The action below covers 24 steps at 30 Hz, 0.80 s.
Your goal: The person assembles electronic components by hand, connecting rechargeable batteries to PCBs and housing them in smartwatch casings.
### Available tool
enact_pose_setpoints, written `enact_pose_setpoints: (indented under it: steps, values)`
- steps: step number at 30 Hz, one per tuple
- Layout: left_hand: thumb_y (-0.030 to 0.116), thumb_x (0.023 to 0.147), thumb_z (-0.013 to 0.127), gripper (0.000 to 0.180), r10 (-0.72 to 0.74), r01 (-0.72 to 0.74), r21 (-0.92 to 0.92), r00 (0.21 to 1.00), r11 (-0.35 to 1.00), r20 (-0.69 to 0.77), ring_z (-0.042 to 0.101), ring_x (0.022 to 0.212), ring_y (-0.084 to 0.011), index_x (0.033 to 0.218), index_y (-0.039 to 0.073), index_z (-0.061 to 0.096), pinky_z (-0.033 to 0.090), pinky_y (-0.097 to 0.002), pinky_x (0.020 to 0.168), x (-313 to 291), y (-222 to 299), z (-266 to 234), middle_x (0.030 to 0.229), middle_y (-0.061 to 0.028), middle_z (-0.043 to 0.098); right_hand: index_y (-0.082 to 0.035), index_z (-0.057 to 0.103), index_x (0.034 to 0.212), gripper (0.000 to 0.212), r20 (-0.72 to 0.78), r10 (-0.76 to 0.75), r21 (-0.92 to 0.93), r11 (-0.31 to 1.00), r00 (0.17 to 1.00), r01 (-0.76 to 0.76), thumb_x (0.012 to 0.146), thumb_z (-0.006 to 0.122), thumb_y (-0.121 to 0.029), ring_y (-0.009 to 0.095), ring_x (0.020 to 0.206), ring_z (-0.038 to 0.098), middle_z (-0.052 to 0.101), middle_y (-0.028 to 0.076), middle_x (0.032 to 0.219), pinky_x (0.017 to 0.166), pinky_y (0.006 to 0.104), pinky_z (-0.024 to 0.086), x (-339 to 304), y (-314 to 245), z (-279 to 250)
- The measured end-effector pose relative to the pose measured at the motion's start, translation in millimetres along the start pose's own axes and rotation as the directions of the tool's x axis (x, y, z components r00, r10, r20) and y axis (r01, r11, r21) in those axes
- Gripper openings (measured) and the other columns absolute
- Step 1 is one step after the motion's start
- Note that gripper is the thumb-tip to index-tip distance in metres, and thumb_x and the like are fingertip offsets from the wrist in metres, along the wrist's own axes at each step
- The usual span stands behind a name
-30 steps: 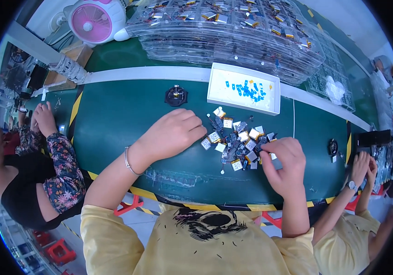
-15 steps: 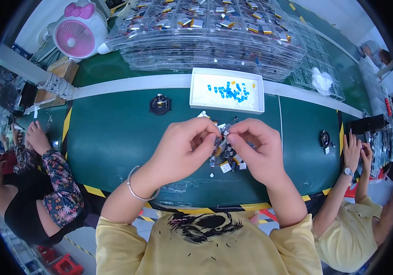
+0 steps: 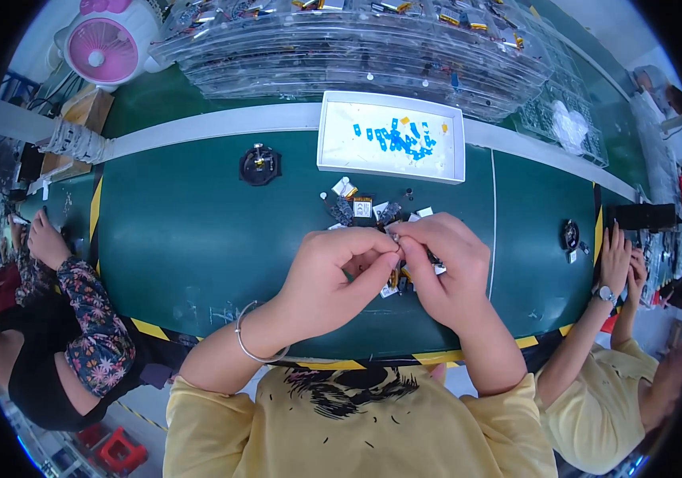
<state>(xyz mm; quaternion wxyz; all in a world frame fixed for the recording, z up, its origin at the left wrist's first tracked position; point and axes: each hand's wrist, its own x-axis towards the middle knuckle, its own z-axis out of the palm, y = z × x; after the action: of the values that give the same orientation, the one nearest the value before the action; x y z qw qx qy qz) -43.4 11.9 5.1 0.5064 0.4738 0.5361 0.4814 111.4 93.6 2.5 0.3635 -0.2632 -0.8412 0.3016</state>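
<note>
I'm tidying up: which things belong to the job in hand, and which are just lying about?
In hand:
- tiny part, kind unclear, between left hand and right hand
- pile of batteries and dark parts beneath

Apparently just lying about, untouched:
- pink-and-white fan
- dark round part
- white box of blue pieces
- clear trays

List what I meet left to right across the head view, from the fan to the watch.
Fan → black part → left hand → right hand → smaller black part → watch.
</note>
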Motion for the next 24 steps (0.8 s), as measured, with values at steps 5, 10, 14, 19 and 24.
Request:
enact_pose_setpoints:
  steps: [5,10,14,19,24]
  values:
    - [-0.003,0.084,0.059,0.007,0.165,-0.160,0.140,0.986,0.977,-0.025,0.059,0.065,-0.0066,0.089,-0.005,0.063,0.048,-0.0204,0.057,-0.7,1.7,-1.6,0.077,-0.0061,0.064,0.002,0.067,0.090,0.014,0.131,0.202,0.341,0.910,0.970,-0.236,0.077,0.063,0.003,0.019,0.068,0.060,0.064,0.011,0.078,0.062,0.0257,0.047,-1.9,0.7,-1.3]
    - [-0.003,0.084,0.059,0.007,0.186,-0.179,0.167,0.982,0.970,-0.025,0.058,0.063,-0.0067,0.089,-0.005,0.063,0.047,-0.0202,0.055,-0.9,4.1,-1.3,0.077,-0.0066,0.064,0.002,0.067,0.091,0.015,0.110,0.142,0.306,0.937,0.984,-0.170,0.076,0.065,0.000,0.020,0.067,0.060,0.064,0.012,0.077,0.061,0.0267,0.047,0.4,3.1,-2.9]
    - [-0.003,0.086,0.056,0.009,0.000,0.007,-0.152,0.999,0.988,0.048,0.056,0.061,-0.0060,0.092,-0.005,0.062,0.046,-0.0194,0.054,-3.9,2.1,-4.0,0.078,-0.0054,0.063,0.002,0.067,0.088,0.013,0.050,-0.062,0.136,0.989,0.997,0.055,0.076,0.065,0.000,0.020,0.067,0.060,0.064,0.011,0.077,0.060,0.0274,0.046,4.0,6.2,-7.3]
    - [-0.002,0.086,0.056,0.009,0.021,-0.017,-0.121,0.999,0.992,0.034,0.055,0.059,-0.0039,0.092,-0.003,0.063,0.043,-0.0190,0.052,-7.5,1.9,-0.9,0.074,-0.0034,0.062,0.000,0.067,0.086,0.015,0.023,-0.074,0.131,0.989,0.997,0.071,0.071,0.068,-0.002,0.022,0.067,0.061,0.064,0.010,0.077,0.059,0.0288,0.047,1.5,-1.9,-4.5]
    - [-0.002,0.084,0.058,0.007,0.065,-0.066,-0.063,0.998,0.996,-0.019,0.054,0.056,-0.0032,0.088,-0.001,0.064,0.042,-0.0197,0.049,-7.1,-0.2,2.3,0.070,-0.0033,0.063,0.002,0.065,0.084,0.016,0.047,-0.026,0.146,0.989,0.999,0.019,0.069,0.065,0.002,0.021,0.066,0.059,0.063,0.011,0.075,0.059,0.0281,0.046,0.0,6.0,-6.6]
